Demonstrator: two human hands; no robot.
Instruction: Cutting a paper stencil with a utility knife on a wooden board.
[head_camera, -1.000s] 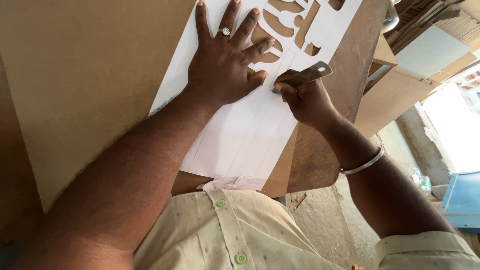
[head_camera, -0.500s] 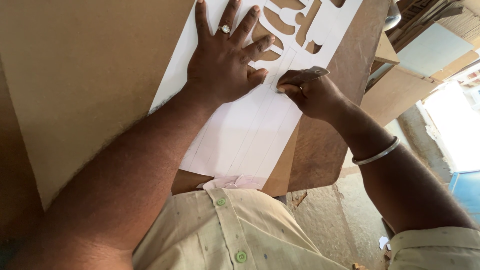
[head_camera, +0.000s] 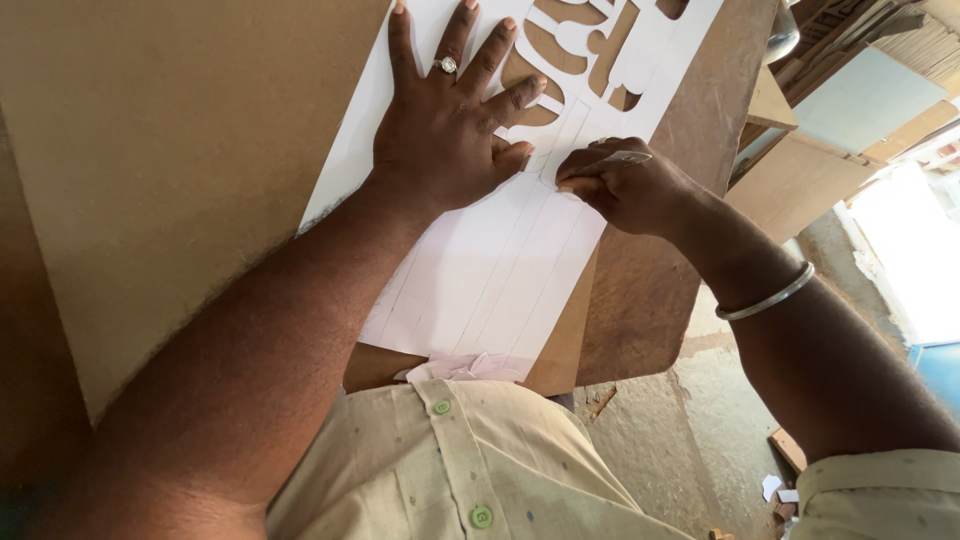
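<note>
Currently, left hand (head_camera: 445, 150), fingers spread, is pressing the white paper sheet (head_camera: 480, 270) flat on the brown board (head_camera: 170, 170), right hand (head_camera: 630, 185) is gripping a small metal blade (head_camera: 625, 157); upper shapes cut out, ruled lower part uncut.

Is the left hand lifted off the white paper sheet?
No, the left hand lies flat with its fingers spread on the white paper sheet, pressing it onto the brown board.

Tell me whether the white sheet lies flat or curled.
Flat: the white sheet lies spread on the board, pinned by the left hand.
</note>
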